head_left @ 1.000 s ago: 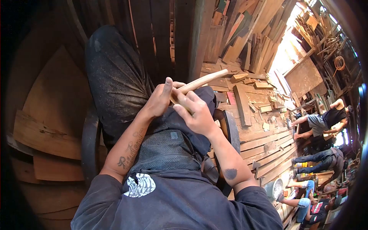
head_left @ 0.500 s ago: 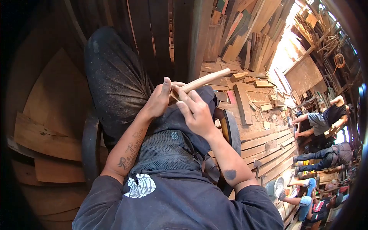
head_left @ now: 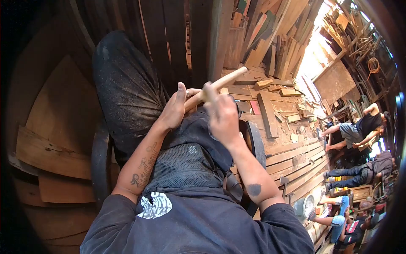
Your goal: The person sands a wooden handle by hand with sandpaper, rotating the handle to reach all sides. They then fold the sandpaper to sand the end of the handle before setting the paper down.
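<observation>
Well apart from the held stick [head_left: 229, 79]: 1 bucket [head_left: 299, 207], contents unclear.

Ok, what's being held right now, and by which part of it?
A wooden stick: the left hand holds it at its near end. The right hand is blurred over the stick's middle; whether it grips there cannot be told.
</observation>
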`<control>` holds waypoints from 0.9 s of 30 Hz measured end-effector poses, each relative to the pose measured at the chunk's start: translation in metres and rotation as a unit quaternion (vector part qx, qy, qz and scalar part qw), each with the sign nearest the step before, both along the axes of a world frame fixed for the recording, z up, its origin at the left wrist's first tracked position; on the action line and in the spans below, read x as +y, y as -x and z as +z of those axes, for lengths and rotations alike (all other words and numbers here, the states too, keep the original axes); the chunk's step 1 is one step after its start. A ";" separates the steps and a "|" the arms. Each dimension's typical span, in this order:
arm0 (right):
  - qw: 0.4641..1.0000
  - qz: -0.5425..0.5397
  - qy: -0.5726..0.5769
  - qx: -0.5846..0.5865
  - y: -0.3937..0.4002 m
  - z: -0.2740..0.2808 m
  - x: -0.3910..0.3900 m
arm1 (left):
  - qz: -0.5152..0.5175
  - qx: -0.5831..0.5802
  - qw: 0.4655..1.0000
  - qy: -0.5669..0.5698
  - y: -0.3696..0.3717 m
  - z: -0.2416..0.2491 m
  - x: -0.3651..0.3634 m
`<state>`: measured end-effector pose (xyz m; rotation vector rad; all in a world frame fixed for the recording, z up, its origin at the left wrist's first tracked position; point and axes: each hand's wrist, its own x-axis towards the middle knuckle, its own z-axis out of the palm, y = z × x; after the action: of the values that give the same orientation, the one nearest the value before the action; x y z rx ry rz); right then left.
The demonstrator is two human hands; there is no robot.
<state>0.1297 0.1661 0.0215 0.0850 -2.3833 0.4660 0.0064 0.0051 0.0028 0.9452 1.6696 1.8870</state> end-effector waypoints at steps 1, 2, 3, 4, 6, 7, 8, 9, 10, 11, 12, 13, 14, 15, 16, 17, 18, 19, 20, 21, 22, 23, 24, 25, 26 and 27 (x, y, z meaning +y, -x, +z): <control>0.997 -0.023 0.055 0.038 0.007 0.002 0.013 | -0.009 0.005 1.000 0.000 0.002 -0.002 0.001; 0.994 -0.046 0.083 0.062 0.013 -0.001 0.032 | -0.011 0.019 1.000 0.009 0.002 -0.003 0.001; 0.988 -0.068 0.110 0.085 0.016 0.003 0.040 | -0.011 0.032 0.999 0.019 0.003 -0.003 0.001; 0.988 -0.054 0.113 0.094 0.017 0.001 0.041 | -0.010 0.046 0.998 0.029 0.003 -0.003 0.001; 0.986 -0.024 0.122 0.112 0.017 -0.003 0.034 | -0.015 0.024 0.999 0.017 0.005 -0.004 0.001; 0.990 -0.007 0.120 0.072 0.011 -0.003 0.016 | -0.019 0.014 1.000 0.013 0.004 -0.004 0.001; 0.995 0.028 0.091 0.017 0.003 -0.001 -0.001 | 0.003 0.020 1.000 -0.007 0.003 -0.006 0.004; 0.995 0.090 0.043 0.021 0.003 -0.007 -0.012 | 0.025 0.028 0.999 -0.026 0.002 -0.008 0.009; 0.994 0.104 0.035 0.016 0.000 -0.011 -0.022 | 0.025 0.020 0.999 -0.028 0.003 -0.008 0.009; 0.993 0.118 0.027 0.012 -0.002 -0.012 -0.029 | 0.026 0.012 0.999 -0.031 0.004 -0.008 0.009; 0.994 0.105 -0.011 0.018 0.000 -0.007 -0.021 | 0.007 -0.013 1.000 -0.017 0.005 -0.007 0.005; 0.995 0.081 -0.042 0.032 0.002 -0.001 -0.008 | -0.011 -0.042 0.999 -0.004 0.006 -0.007 0.002; 0.998 0.041 0.002 0.055 0.007 0.001 0.004 | -0.027 -0.030 0.999 -0.020 0.009 -0.010 0.003; 0.996 0.003 0.045 0.076 0.012 0.001 0.016 | -0.023 -0.020 0.999 -0.010 0.006 -0.009 0.004; 0.994 -0.016 0.065 0.091 0.014 0.003 0.029 | -0.017 -0.009 1.000 0.000 0.003 -0.005 0.003; 0.990 -0.035 0.086 0.107 0.016 0.002 0.038 | -0.012 0.003 1.000 0.011 0.003 -0.003 0.002; 0.989 -0.039 0.092 0.112 0.018 -0.001 0.040 | -0.003 0.017 1.000 0.012 0.003 -0.005 0.003; 0.991 -0.016 0.101 0.090 0.015 0.002 0.031 | 0.000 0.018 1.000 0.005 0.002 -0.005 0.003; 0.991 0.007 0.111 0.069 0.007 0.004 0.016 | 0.002 0.020 1.000 -0.001 0.001 -0.004 0.002; 0.991 0.029 0.123 0.048 0.003 0.002 0.002 | 0.003 0.022 1.000 -0.004 0.000 -0.002 0.001; 0.989 0.095 0.093 0.061 0.003 -0.004 -0.006 | 0.016 0.030 0.999 -0.008 -0.003 0.000 0.001; 0.986 0.137 0.086 0.033 0.000 -0.006 -0.013 | 0.029 0.040 0.999 -0.013 -0.007 0.003 0.002; 0.989 0.131 0.055 0.041 0.001 -0.005 -0.010 | 0.041 0.051 0.998 -0.017 -0.007 0.005 0.002; 0.991 0.123 0.024 0.048 0.003 -0.003 -0.004 | 0.039 0.061 0.997 -0.007 -0.006 0.007 0.000; 0.993 0.089 0.048 0.063 0.005 0.000 0.004 | 0.038 0.070 0.997 0.003 -0.005 0.008 -0.001; 0.993 0.056 0.070 0.076 0.008 0.004 0.015 | 0.037 0.077 0.996 0.010 -0.005 0.008 -0.001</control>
<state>0.1217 0.1809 0.0253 0.1849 -2.1982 0.6553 0.0113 0.0045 0.0105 1.0571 1.8322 1.8826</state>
